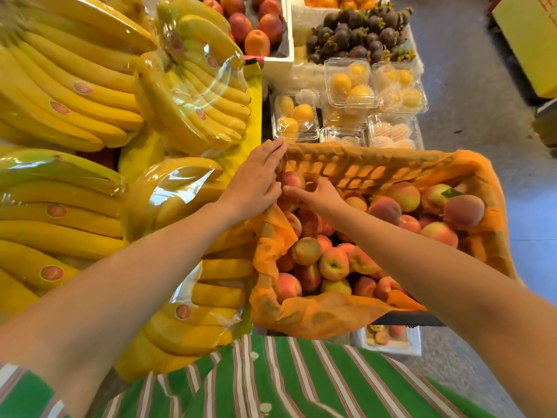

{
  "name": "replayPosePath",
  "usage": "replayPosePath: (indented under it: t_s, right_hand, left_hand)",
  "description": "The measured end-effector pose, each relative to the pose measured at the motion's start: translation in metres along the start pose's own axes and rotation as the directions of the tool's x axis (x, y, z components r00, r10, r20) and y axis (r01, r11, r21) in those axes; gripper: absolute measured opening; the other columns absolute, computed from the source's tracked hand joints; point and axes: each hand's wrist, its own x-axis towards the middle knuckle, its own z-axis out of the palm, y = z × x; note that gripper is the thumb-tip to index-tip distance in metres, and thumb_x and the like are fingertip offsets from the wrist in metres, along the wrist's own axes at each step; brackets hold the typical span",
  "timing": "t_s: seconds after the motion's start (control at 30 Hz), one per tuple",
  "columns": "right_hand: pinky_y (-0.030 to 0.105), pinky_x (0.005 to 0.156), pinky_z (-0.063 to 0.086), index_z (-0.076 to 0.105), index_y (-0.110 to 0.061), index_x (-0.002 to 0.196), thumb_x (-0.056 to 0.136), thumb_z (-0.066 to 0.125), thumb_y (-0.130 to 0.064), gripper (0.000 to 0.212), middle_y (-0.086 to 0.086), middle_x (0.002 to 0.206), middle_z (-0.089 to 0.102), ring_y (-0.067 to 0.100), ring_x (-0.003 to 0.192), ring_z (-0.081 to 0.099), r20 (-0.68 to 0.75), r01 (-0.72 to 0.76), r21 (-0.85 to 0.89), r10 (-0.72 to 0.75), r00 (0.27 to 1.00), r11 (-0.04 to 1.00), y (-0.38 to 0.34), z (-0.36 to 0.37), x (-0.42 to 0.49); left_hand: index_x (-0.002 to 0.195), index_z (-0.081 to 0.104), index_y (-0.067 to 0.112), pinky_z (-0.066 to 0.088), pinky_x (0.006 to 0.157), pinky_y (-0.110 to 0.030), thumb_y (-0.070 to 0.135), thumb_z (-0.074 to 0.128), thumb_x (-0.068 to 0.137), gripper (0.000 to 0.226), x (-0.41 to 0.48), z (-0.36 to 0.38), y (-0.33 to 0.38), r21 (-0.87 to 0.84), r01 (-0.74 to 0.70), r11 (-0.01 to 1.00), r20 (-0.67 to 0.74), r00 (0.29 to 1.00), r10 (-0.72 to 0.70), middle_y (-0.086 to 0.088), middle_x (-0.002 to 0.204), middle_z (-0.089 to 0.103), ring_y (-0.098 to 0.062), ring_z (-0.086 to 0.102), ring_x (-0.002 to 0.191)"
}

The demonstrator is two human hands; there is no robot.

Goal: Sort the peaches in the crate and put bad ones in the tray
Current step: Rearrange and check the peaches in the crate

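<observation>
The left grip [256,179] lies flat and spread, fingers straight, palm pressed on the orange liner [301,319] at the crate's far left corner, holding nothing. Just beside it the right grip [319,194] reaches into the same corner with its fingers curled among the fruit; whether they actually close on a peach cannot be told, as the fingertips are hidden. One peach [294,181] sits between the two grips, touching or nearly touching both.

The crate [494,188] is lined with the orange liner, which folds over its rim, and is piled with peaches [333,263], pink, red and yellow; one large one [464,212] rests high at the right edge. Below the crate's near edge a small white tray [388,339] holds a few peaches.

To the left lie wrapped bunches of bananas [75,95]. Beyond the crate stand clear boxes of yellow fruit [349,82] and a heap of dark mangosteens [358,34]. A green striped shirt [271,384] fills the bottom.
</observation>
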Motion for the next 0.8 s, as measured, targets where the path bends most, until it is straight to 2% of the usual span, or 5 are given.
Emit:
replayPosePath:
  t_s: [0.17,0.33,0.47,0.6,0.8]
  right_hand:
    - [0.032,0.092,0.054,0.043,-0.021,0.140,0.067,0.082,-0.050,0.088,0.000,0.132,0.055,0.015,0.116,0.057,0.162,0.019,-0.001,-0.018,0.987,1.000,0.008,-0.030,-0.022]
    - [0.015,0.076,0.053,0.048,-0.021,0.135,0.087,0.069,-0.013,0.054,0.001,0.121,0.060,0.008,0.101,0.062,0.315,0.007,-0.012,-0.003,0.949,1.000,0.009,-0.076,-0.046]
    - [0.029,0.087,0.056,0.051,-0.021,0.132,0.078,0.076,-0.018,0.059,0.009,0.121,0.063,0.021,0.106,0.065,0.376,-0.027,-0.113,0.068,0.924,0.993,0.017,-0.105,-0.061]
    - [0.030,0.094,0.050,0.045,-0.020,0.138,0.079,0.077,-0.017,0.067,0.004,0.132,0.051,0.021,0.118,0.053,0.351,0.075,-0.408,0.080,0.933,0.910,0.019,-0.124,-0.072]
    - [0.038,0.103,0.043,0.038,-0.015,0.144,0.077,0.077,-0.028,0.079,0.006,0.137,0.045,0.023,0.125,0.045,0.269,0.163,-0.650,0.025,0.963,0.742,0.036,-0.130,-0.073]
  left_hand:
    - [0.145,0.036,0.008,0.025,0.116,-0.040,0.021,0.059,0.087,0.063,0.004,-0.002,-0.005,0.048,-0.039,0.998,-0.004,0.999,0.039,-0.010,0.153,0.029,-0.026,0.025,0.141]
    - [0.118,0.063,0.016,0.032,0.106,-0.045,0.025,0.062,0.081,0.037,0.009,-0.002,-0.001,0.220,-0.155,0.963,-0.029,0.986,0.166,-0.011,0.138,0.047,-0.031,0.038,0.132]
    - [0.097,0.071,0.024,0.028,0.099,-0.041,0.031,0.057,0.081,0.022,0.018,0.001,0.027,0.251,-0.308,0.918,0.103,0.951,0.291,0.000,0.103,0.068,-0.026,0.051,0.115]
    - [0.101,0.068,0.029,0.028,0.101,-0.040,0.041,0.056,0.086,0.023,0.024,0.006,0.050,0.275,-0.373,0.886,0.368,0.892,0.261,0.004,0.099,0.066,-0.020,0.050,0.111]
    - [0.104,0.071,0.028,0.010,0.116,-0.045,0.036,0.060,0.083,0.024,0.027,0.008,0.041,0.343,-0.268,0.900,0.228,0.953,0.197,0.003,0.124,0.059,-0.022,0.033,0.135]
